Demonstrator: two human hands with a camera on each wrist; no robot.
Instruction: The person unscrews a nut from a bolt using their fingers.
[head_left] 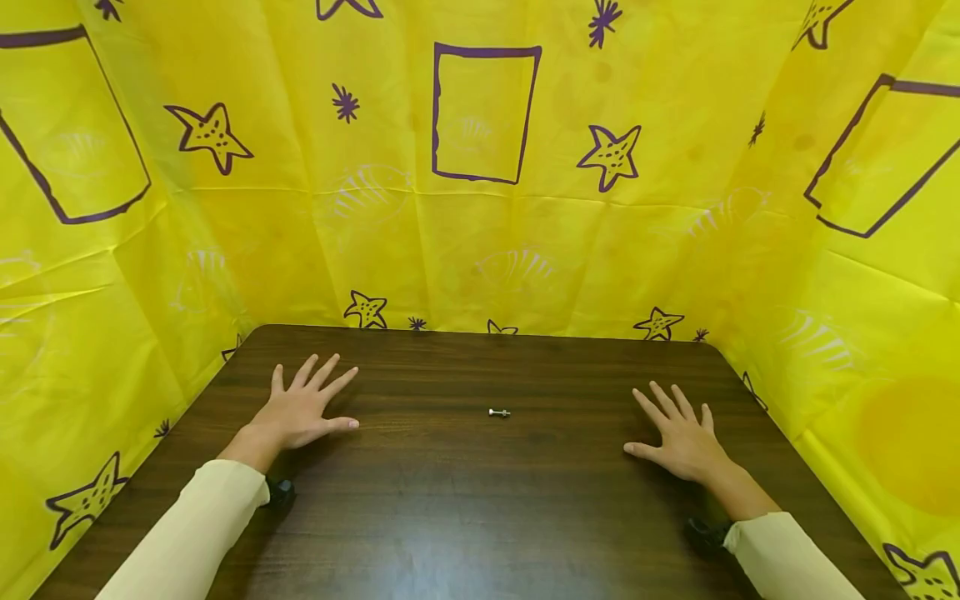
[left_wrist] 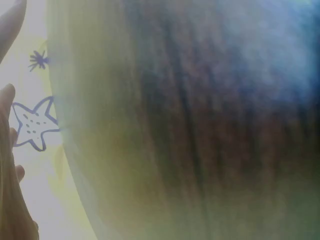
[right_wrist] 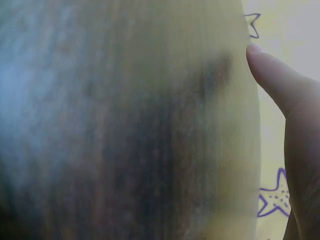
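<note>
A small silver bolt with a nut lies on its side near the middle of the dark wooden table. To its left is my left hand, palm down with the fingers spread, holding nothing. My right hand is spread in the same way to the right of the bolt, apart from it. In the left wrist view, part of the left hand shows along the left edge. The right thumb appears at the right side of the right wrist view. Neither wrist view shows the bolt.
Yellow cloth printed with purple starfish and pale fish hangs behind the table and along both sides. A dark wrist device sits at the left cuff, and another dark device at the right cuff. The tabletop reflects light in front.
</note>
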